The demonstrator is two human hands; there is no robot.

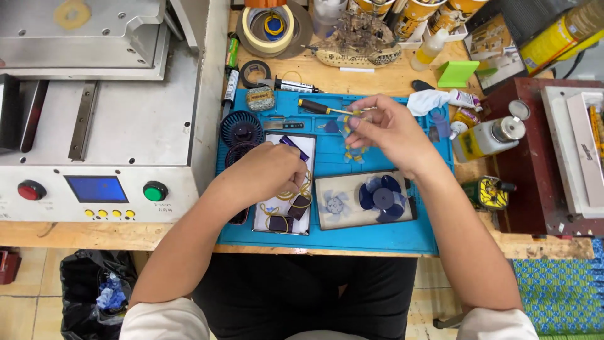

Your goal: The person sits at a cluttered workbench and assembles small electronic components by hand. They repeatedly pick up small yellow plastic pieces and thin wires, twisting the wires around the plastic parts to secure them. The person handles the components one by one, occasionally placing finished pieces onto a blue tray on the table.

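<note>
Blue work mat (327,242), dark blue fan blade (382,196), green (155,191) and red (31,189) machine buttons.

Wooden workbench (377,79) under the fingers, steel machine housing (126,119) well left of them with red button (31,189), blue screen (97,189) and green button (155,191), beige tiled floor (25,302) below, black rubbish bag (88,289), blue woven mat (560,296) lower right, even light.

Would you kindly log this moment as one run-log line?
left hand: over white tray, grip hidden | right hand: pinching small blue-yellow part | blue fan: on second tray | screwdriver: on blue mat
</note>
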